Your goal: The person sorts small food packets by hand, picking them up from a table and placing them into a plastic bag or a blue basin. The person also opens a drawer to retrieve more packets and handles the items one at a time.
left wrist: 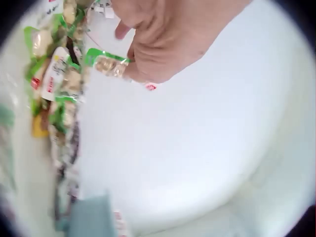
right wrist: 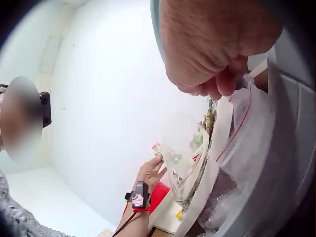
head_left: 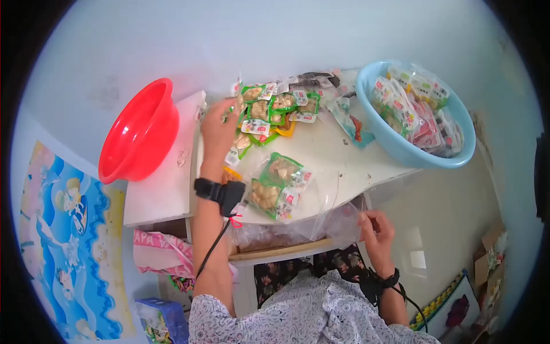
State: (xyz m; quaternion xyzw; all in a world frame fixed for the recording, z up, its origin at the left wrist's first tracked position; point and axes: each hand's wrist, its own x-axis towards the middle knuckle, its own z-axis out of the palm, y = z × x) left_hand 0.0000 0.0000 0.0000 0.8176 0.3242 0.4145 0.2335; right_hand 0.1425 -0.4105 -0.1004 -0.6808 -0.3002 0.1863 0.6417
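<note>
My left hand [head_left: 216, 131] is raised at the left end of a pile of snack packets [head_left: 283, 102], gripping a small green-edged packet [left wrist: 109, 65] with pale pieces inside. In the right wrist view this hand also shows beyond a clear bag. My right hand [head_left: 378, 232] pinches the edge of a clear plastic zip bag [head_left: 331, 215] at the table's front. This bag's red zip line [right wrist: 236, 133] runs down from my right fingers. Two green-edged packets [head_left: 266, 195] lie at the bag's left part on the white table [head_left: 338, 166].
A red basin [head_left: 137, 135] stands tilted at the left. At the back right, a light blue basin [head_left: 395, 152] holds several packets. Below the tabletop, an open drawer [head_left: 281, 250] contains clear plastic bags. A teal packet [head_left: 349, 123] lies beside the blue basin.
</note>
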